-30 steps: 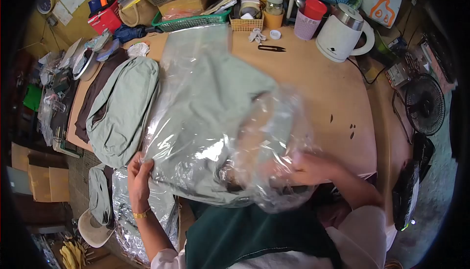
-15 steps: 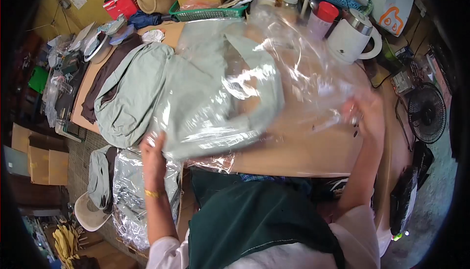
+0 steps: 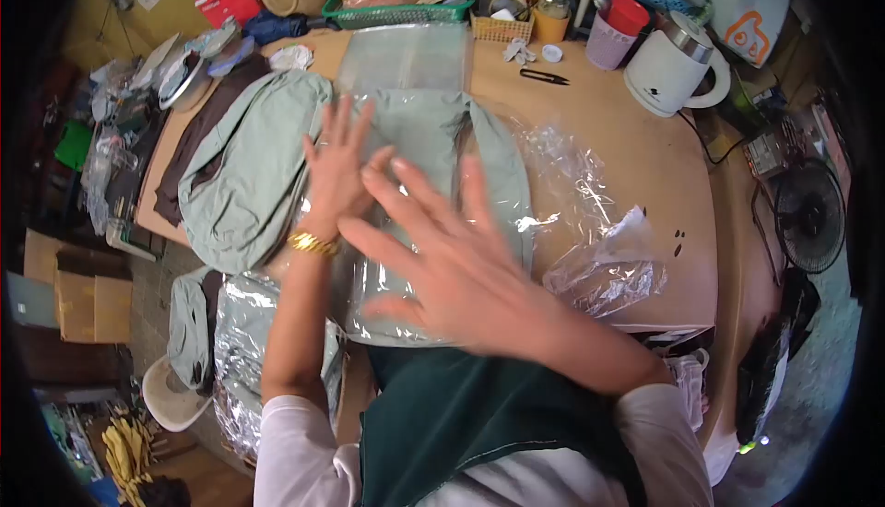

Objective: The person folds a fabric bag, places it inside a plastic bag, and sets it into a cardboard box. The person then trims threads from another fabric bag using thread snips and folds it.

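Nearest, dark green cloth [image 3: 461, 406] covers the person's front, close against the near edge of the table [image 3: 682, 194]. The right hand [image 3: 447, 249], blurred, is spread open above the bagged pale green cloth [image 3: 498, 161], its fingers apart and grasping nothing. Just beyond and to its left, the left hand [image 3: 339, 175] is open too, fingers fanned and pointing away from the person, with a gold bracelet [image 3: 312, 243] at the wrist. Whether either palm touches the bag is unclear.

The pale green cloth lies flat inside a clear bag [image 3: 396, 309] at the table's near middle, its long axis running from the person toward the far side. It looks smooth, with glare on the film and a dark gap near its far right part. A second green piece [image 3: 249, 175] crowds its left side; on the right, crumpled plastic [image 3: 613, 263] spreads before bare tabletop opens up. Past its far end lies flat clear film [image 3: 406, 57], then black snips [image 3: 544, 76], a white kettle [image 3: 668, 64] and a green basket [image 3: 396, 17].
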### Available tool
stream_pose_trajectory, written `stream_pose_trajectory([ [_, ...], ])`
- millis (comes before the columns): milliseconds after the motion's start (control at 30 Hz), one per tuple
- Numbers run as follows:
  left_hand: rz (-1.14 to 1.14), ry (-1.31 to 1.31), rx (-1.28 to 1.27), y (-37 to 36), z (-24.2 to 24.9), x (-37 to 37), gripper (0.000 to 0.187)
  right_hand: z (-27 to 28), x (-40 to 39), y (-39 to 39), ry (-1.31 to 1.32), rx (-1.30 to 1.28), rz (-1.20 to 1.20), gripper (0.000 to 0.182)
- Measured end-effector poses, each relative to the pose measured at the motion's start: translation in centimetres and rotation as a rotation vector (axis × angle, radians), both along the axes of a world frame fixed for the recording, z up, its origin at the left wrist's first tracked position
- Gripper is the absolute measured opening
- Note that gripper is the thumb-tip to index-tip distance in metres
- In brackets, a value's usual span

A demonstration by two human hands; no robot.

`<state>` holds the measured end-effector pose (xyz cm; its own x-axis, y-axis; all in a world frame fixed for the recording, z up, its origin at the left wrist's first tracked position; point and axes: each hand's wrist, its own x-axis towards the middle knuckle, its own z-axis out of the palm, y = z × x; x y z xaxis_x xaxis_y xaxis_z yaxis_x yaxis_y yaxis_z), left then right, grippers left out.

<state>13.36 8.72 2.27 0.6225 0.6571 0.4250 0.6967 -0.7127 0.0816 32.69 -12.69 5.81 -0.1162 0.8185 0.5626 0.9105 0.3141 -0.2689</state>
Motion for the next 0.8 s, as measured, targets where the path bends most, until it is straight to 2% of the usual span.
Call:
stream_pose_trajectory([
  [67, -0.004, 0.071, -0.03, 1.3, -4.9, 2.1, 0.066, -5.7, 4.0, 3.3, -0.134, -0.336, -0.224, 0.054],
  [133, 0.032, 0.086, -0.111, 1.0, -5.8, 3.0, 0.067, -8.8, 10.8, 3.6, -0.161, -0.515, -0.649, 0.063],
  [200, 0.051, 0.085, -0.14, 0.1, -6.2, 2.8, 0.067, -9.1, 16.9, 1.8, -0.095, -0.629, -1.112, 0.072],
  [267, 0.161, -0.115, -0.156, 1.8, -6.6, 2.1, 0.066, -6.9, 20.1, 0.0, 0.081, -0.677, -1.383, 0.081],
  [300, 0.082, -0.352, -0.003, 4.2, -7.0, 1.4, 0.062, -5.6, 20.5, -0.4, 0.22, -0.66, -1.429, 0.086],
  [333, 0.192, -0.439, -0.137, 5.9, -6.0, 0.9, 0.057, -3.7, 20.1, -0.6, 0.458, -0.647, -1.391, 0.097],
  [367, 0.268, -0.408, -0.267, 8.1, -6.0, 0.3, 0.055, -4.9, 20.3, 0.5, 0.459, -0.651, -1.399, 0.097],
  [433, 0.339, -0.368, -0.218, 10.1, -5.7, 1.6, 0.049, -10.4, 21.8, 5.1, 0.283, -0.583, -1.161, 0.092],
  [467, 0.351, -0.274, -0.343, 10.4, -4.7, 2.6, 0.045, -11.8, 22.5, 6.6, 0.197, -0.544, -1.038, 0.09],
  [500, 0.363, -0.18, -0.467, 10.7, -4.2, 3.3, 0.042, -11.8, 23.1, 7.2, 0.196, -0.539, -1.035, 0.09],
  [533, 0.26, -0.309, -0.286, 10.7, -4.6, 3.8, 0.039, -12.0, 23.6, 7.7, 0.39, -0.434, -0.96, 0.083],
  [567, 0.259, -0.309, -0.276, 10.9, -4.5, 3.6, 0.039, -12.1, 24.3, 8.1, 0.582, -0.321, -0.878, 0.077],
  [633, -0.011, -0.901, -0.805, 7.1, -0.8, 3.4, 0.037, -9.3, 26.6, 4.4, 0.861, -0.129, -0.946, 0.058],
  [667, -0.036, -0.985, -1.046, 7.4, -0.6, 2.9, 0.035, -9.4, 28.2, 2.8, 0.793, -0.031, -0.972, 0.053],
  [700, -0.037, -0.978, -1.048, 7.9, -1.3, 3.3, 0.035, -9.8, 29.5, 1.2, 0.722, 0.058, -1.002, 0.05],
  [767, 0.196, -0.518, -0.333, 8.5, -4.2, 3.8, 0.036, -11.4, 31.2, -0.2, 0.683, 0.005, -1.083, 0.046],
  [800, 0.242, -0.414, -0.155, 7.1, -3.3, 4.3, 0.043, -12.1, 31.6, -0.3, 0.646, -0.027, -1.165, 0.043],
])
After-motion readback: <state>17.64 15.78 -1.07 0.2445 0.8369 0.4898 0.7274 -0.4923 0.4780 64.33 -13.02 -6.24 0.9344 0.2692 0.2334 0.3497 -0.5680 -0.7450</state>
